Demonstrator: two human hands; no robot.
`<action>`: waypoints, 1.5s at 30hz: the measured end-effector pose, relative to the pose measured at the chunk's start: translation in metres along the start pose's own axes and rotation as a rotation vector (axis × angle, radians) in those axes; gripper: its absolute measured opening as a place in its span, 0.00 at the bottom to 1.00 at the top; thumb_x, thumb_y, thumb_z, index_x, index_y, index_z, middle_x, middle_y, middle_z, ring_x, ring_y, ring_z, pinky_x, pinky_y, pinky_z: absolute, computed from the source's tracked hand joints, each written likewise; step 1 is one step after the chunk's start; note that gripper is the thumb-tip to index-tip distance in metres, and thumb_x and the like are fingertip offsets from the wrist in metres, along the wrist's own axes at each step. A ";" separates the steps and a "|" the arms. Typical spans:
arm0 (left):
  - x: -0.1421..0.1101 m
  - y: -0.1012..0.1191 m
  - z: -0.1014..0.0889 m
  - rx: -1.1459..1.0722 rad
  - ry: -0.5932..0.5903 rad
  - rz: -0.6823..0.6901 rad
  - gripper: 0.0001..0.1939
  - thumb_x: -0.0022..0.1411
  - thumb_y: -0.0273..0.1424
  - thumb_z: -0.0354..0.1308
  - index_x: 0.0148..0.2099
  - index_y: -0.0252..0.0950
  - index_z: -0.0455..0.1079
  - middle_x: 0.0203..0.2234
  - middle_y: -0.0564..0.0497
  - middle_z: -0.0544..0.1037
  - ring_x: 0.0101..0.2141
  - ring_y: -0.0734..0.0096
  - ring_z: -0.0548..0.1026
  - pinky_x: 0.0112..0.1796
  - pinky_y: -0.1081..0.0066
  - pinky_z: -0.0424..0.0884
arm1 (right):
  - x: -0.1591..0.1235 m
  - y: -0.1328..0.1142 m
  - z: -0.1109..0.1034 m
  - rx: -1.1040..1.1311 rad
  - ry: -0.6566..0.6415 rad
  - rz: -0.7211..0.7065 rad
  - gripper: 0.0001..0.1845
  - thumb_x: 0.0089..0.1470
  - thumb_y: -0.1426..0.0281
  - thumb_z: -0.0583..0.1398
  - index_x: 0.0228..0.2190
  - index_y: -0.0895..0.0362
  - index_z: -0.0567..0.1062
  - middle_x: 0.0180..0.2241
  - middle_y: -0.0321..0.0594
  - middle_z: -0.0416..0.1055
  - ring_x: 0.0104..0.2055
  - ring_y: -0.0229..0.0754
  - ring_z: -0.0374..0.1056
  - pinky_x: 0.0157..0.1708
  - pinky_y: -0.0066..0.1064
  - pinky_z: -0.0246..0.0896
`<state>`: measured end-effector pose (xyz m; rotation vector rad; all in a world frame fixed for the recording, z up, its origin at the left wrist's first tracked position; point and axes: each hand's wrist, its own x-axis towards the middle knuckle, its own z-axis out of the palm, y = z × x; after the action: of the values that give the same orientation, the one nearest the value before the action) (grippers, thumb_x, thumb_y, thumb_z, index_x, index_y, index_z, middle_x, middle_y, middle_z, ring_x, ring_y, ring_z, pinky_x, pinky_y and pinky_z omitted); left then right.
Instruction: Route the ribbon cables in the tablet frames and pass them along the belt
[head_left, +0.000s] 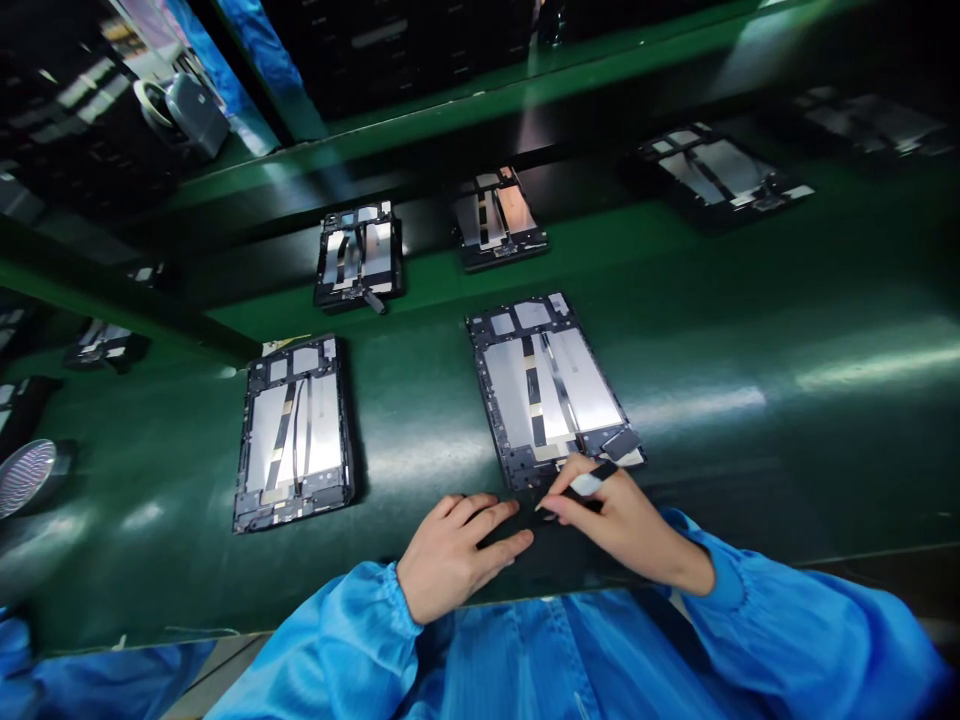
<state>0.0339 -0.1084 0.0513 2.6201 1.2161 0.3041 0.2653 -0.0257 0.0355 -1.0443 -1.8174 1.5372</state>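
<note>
Across a green bench (409, 400), the right hand (626, 525) is pinching a pen-like tool (587, 485) at five o'clock of an opened device (592, 385); the left hand (459, 552), fingers loosely spread, is lying at seven.

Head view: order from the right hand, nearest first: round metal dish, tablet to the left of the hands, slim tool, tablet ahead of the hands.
1. Slim tool: held in the right hand.
2. Tablet ahead of the hands: just beyond the fingers.
3. Tablet to the left: across a gap.
4. Round metal dish: far left edge.
</note>
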 end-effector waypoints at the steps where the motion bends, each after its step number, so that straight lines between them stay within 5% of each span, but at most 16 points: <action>1: 0.001 0.000 0.000 -0.008 0.007 -0.001 0.15 0.68 0.32 0.57 0.56 0.44 0.72 0.55 0.51 0.72 0.51 0.62 0.68 0.42 0.66 0.64 | 0.003 -0.002 -0.008 0.058 0.019 0.045 0.13 0.61 0.61 0.58 0.29 0.57 0.73 0.26 0.38 0.71 0.27 0.38 0.71 0.28 0.28 0.66; 6: 0.013 -0.005 -0.003 -0.061 0.140 -0.027 0.14 0.67 0.26 0.57 0.55 0.37 0.71 0.50 0.49 0.75 0.46 0.65 0.70 0.40 0.68 0.65 | 0.044 -0.011 -0.039 0.221 -0.125 0.260 0.19 0.54 0.54 0.62 0.30 0.57 0.66 0.25 0.38 0.71 0.26 0.40 0.73 0.24 0.27 0.68; 13: 0.024 -0.017 0.005 0.028 0.236 -0.044 0.12 0.66 0.25 0.58 0.52 0.34 0.70 0.46 0.51 0.76 0.43 0.67 0.69 0.43 0.68 0.66 | 0.075 -0.002 -0.030 0.200 -0.374 0.345 0.20 0.54 0.55 0.63 0.32 0.59 0.67 0.24 0.42 0.74 0.25 0.41 0.74 0.21 0.25 0.68; 36: 0.026 -0.009 0.007 0.027 0.237 -0.063 0.12 0.66 0.25 0.58 0.52 0.35 0.70 0.46 0.51 0.77 0.44 0.69 0.70 0.42 0.68 0.67 | 0.066 -0.010 -0.033 0.166 -0.379 0.361 0.14 0.56 0.62 0.61 0.32 0.62 0.72 0.23 0.42 0.75 0.25 0.39 0.75 0.20 0.22 0.68; 45: 0.031 -0.001 -0.002 0.234 0.155 -0.014 0.17 0.70 0.23 0.49 0.57 0.37 0.69 0.47 0.47 0.75 0.42 0.67 0.70 0.36 0.68 0.65 | 0.063 -0.008 -0.037 0.211 -0.325 0.340 0.15 0.55 0.60 0.61 0.33 0.60 0.69 0.24 0.40 0.73 0.27 0.41 0.75 0.20 0.24 0.69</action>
<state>0.0521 -0.0839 0.0558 2.8291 1.3971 0.3905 0.2580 0.0465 0.0461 -1.0915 -1.6887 2.1594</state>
